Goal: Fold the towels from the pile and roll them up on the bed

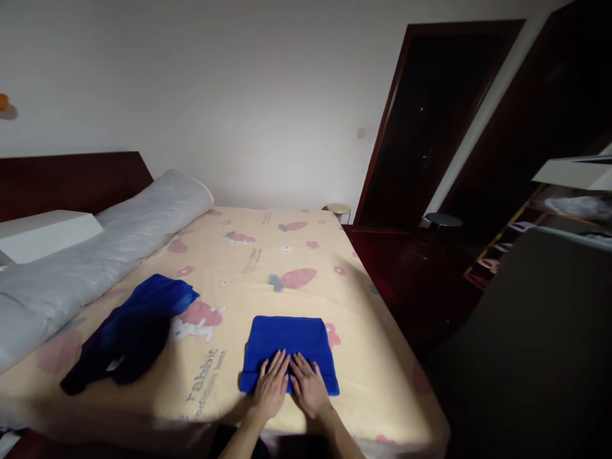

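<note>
A blue cloth [289, 331], folded into a rough rectangle, lies flat near the front edge of the bed. Both hands rest on its nearer half, side by side with the fingertips almost meeting. My left hand [272, 386] lies flat with its fingers stretched out and pointing away from me. Beside it, my right hand [308, 382] presses flat on the same cloth, thumb and fingers extended. Neither hand grips anything. Further left, a crumpled dark blue garment [131, 335] with a small white tag lies apart from both hands.
The bed [354, 363] has a yellow sheet with rabbit and carrot prints. A long grey rolled bedding [143, 220] and a white box-like object [50, 234] lie by the dark headboard [71, 178]. Stools [444, 220] and a shelf [574, 175] stand right.
</note>
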{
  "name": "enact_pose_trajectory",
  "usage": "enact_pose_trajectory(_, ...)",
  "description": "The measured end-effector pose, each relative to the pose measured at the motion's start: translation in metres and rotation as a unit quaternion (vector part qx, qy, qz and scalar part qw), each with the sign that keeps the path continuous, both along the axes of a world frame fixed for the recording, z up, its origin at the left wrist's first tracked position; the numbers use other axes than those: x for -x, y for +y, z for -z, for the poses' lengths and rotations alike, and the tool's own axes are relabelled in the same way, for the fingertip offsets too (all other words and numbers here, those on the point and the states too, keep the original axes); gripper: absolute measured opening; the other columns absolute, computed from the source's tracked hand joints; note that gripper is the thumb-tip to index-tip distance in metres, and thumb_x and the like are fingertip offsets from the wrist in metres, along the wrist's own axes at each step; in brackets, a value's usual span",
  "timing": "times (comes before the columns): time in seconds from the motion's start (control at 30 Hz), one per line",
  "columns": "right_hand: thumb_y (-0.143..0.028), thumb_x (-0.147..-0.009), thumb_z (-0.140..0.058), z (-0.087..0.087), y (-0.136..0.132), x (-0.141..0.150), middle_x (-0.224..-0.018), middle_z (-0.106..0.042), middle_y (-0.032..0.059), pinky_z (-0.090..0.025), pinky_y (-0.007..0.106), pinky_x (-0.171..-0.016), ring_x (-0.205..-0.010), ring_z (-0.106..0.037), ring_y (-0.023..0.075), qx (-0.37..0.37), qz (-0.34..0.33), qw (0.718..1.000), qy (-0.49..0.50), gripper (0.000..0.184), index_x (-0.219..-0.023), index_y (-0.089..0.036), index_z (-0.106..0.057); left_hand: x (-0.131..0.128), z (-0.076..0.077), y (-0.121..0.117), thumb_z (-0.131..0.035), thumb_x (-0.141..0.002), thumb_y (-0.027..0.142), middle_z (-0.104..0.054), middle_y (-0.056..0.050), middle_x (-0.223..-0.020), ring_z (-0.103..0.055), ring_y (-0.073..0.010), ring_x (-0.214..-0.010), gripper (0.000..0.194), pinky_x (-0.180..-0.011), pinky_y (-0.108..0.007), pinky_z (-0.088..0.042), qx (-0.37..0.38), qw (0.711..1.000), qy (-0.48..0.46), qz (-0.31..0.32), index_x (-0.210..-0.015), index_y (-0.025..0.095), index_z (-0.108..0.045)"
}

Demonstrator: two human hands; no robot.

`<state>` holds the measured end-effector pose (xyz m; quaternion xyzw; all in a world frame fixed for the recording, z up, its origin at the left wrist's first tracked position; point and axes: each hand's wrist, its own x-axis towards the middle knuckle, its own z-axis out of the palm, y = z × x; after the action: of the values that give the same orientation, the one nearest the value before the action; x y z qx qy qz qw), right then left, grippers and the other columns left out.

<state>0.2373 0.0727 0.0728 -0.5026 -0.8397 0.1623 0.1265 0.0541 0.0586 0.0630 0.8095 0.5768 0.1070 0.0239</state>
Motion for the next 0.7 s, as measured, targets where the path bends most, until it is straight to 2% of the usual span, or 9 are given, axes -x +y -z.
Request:
enact_pose_trajectory(0.07, -0.044, -0.099, -0.026, 0.001, 0.005, 0.0, -0.153, -0.04, 0.0049, -0.027, 0.051, -0.116, -0.144, -0.032, 0.0227, 0.016, 0.018, 1.0, -0.011, 0.05, -0.143, -0.028, -0.043, 0.002, -0.004, 0.006, -0.03, -0.098, 0.03, -0.038, -0.002, -0.155, -0.038, -0.02, -0.142, 0.05, -0.112, -0.046, -0.038, 0.045, 0.998, 0.009, -0.035, -0.147, 0.029, -0.034)
enact_pose_trajectory(0.13, -0.042, -0.1, -0.024, 0.005, 0.012, -0.023, -0.153, -0.04, 0.0055, -0.027, 0.053, -0.115, -0.144, -0.031, 0.0243, 0.019, 0.092, 0.995, -0.036, 0.05, -0.142, -0.026, -0.045, 0.025, -0.006, 0.007, -0.033, -0.096, 0.033, -0.039, -0.004, -0.154, -0.038, -0.0244, -0.142, 0.049, -0.111, -0.053, -0.037, 0.057, 0.992, 0.023, -0.107, -0.144, 0.028, -0.04)
enact_pose_trajectory(0.2, -0.043, -0.099, -0.024, 0.01, 0.017, -0.056, -0.153, -0.039, 0.0077, -0.028, 0.056, -0.114, -0.145, -0.031, 0.0268, 0.009, 0.172, 0.983, -0.063, 0.052, -0.142, -0.024, -0.045, 0.056, -0.007, 0.003, -0.035, -0.095, 0.035, -0.04, -0.005, -0.153, -0.037, -0.0275, -0.143, 0.049, -0.112, -0.058, -0.033, 0.019, 0.983, 0.034, -0.177, -0.143, 0.027, -0.043)
enact_pose_trajectory(0.27, -0.046, -0.099, -0.026, 0.013, 0.019, -0.081, -0.154, -0.038, 0.0096, -0.029, 0.059, -0.112, -0.144, -0.031, 0.0295, -0.021, 0.202, 0.976, -0.078, 0.053, -0.143, -0.023, -0.045, 0.076, -0.008, -0.003, -0.035, -0.095, 0.035, -0.041, -0.006, -0.153, -0.036, -0.0281, -0.143, 0.049, -0.114, -0.058, -0.031, -0.052, 0.975, 0.034, -0.215, -0.143, 0.026, -0.043)
enact_pose_trajectory(0.33, -0.046, -0.098, -0.029, 0.012, 0.016, -0.086, -0.154, -0.038, 0.0101, -0.03, 0.057, -0.111, -0.143, -0.033, 0.03, -0.06, 0.16, 0.982, -0.077, 0.052, -0.142, -0.023, -0.047, 0.074, -0.008, -0.01, -0.034, -0.097, 0.033, -0.043, -0.006, -0.152, -0.038, -0.0261, -0.142, 0.049, -0.113, -0.053, -0.035, -0.12, 0.973, 0.025, -0.195, -0.145, 0.025, -0.04)
enact_pose_trajectory(0.47, -0.034, -0.097, -0.035, 0.008, -0.003, -0.046, -0.148, -0.049, 0.0091, -0.034, 0.046, -0.11, -0.132, -0.049, 0.0252, -0.137, 0.009, 0.989, -0.056, 0.047, -0.141, -0.023, -0.047, 0.024, 0.0, -0.023, -0.038, -0.097, 0.027, -0.058, -0.003, -0.141, -0.052, -0.0188, -0.132, 0.045, -0.103, -0.038, -0.047, -0.177, 0.984, 0.024, 0.002, -0.141, 0.027, -0.046)
enact_pose_trajectory(0.53, -0.031, -0.093, -0.043, 0.013, -0.017, -0.027, -0.141, -0.057, 0.008, -0.035, 0.043, -0.109, -0.124, -0.054, 0.0243, -0.176, -0.037, 0.982, -0.056, 0.048, -0.14, -0.024, -0.048, 0.002, 0.009, -0.029, -0.042, -0.094, 0.023, -0.064, -0.002, -0.135, -0.057, -0.0183, -0.126, 0.043, -0.1, -0.036, -0.05, -0.188, 0.979, 0.038, 0.065, -0.136, 0.027, -0.052)
enact_pose_trajectory(0.6, -0.029, -0.089, -0.049, 0.023, -0.027, -0.023, -0.133, -0.062, 0.0075, -0.037, 0.042, -0.106, -0.118, -0.057, 0.0248, -0.208, -0.058, 0.974, -0.07, 0.049, -0.137, -0.024, -0.051, -0.004, 0.019, -0.036, -0.045, -0.089, 0.018, -0.068, -0.002, -0.129, -0.062, -0.0196, -0.119, 0.045, -0.098, -0.037, -0.051, -0.191, 0.979, 0.051, 0.056, -0.132, 0.026, -0.055)
enact_pose_trajectory(0.7, -0.018, -0.084, -0.049, 0.039, -0.035, -0.048, -0.129, -0.065, 0.0085, -0.038, 0.041, -0.101, -0.113, -0.059, 0.0252, -0.24, -0.03, 0.965, -0.1, 0.052, -0.136, -0.023, -0.052, 0.016, 0.028, -0.043, -0.047, -0.08, 0.009, -0.07, -0.002, -0.124, -0.064, -0.0201, -0.113, 0.055, -0.097, -0.038, -0.051, -0.177, 0.982, 0.059, 0.009, -0.132, 0.027, -0.055)
